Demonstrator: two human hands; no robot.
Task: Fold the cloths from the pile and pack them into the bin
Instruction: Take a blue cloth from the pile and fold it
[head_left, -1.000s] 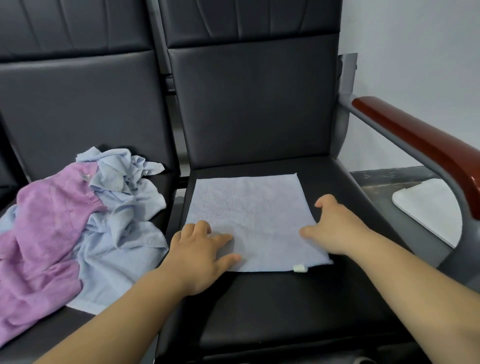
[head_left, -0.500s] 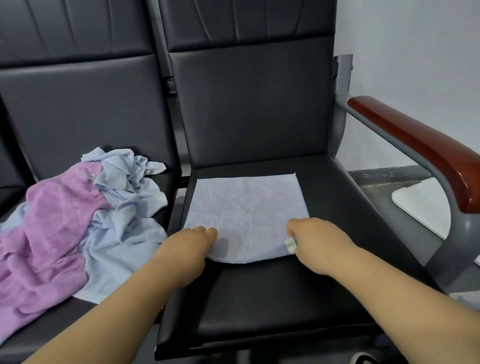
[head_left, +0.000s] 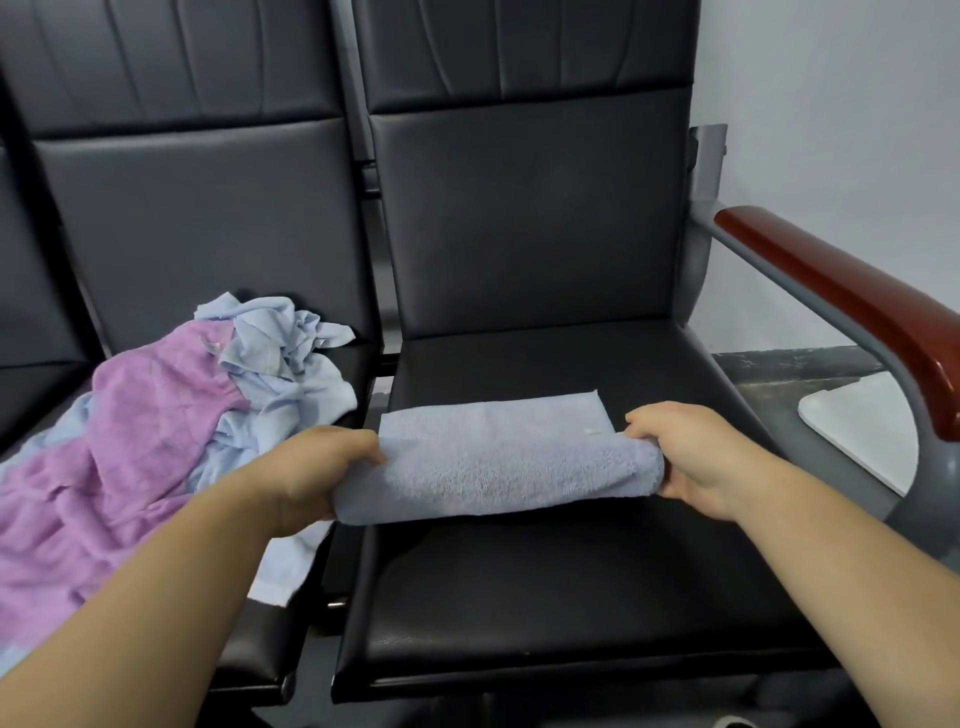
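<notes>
Blue cloth (head_left: 493, 467), half-folded on black seat (head_left: 571, 597); left hand (head_left: 317, 467) and right hand (head_left: 696, 457) pinching its lifted corners; cloth pile (head_left: 171, 415) beside.

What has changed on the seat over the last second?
The left hand and right hand, earlier resting on the spread light blue cloth, gripped its near corners and lifted the near edge up and away toward the backrest, starting a fold. The cloth's far edge stays on the seat; the pile is unmoved.
</notes>
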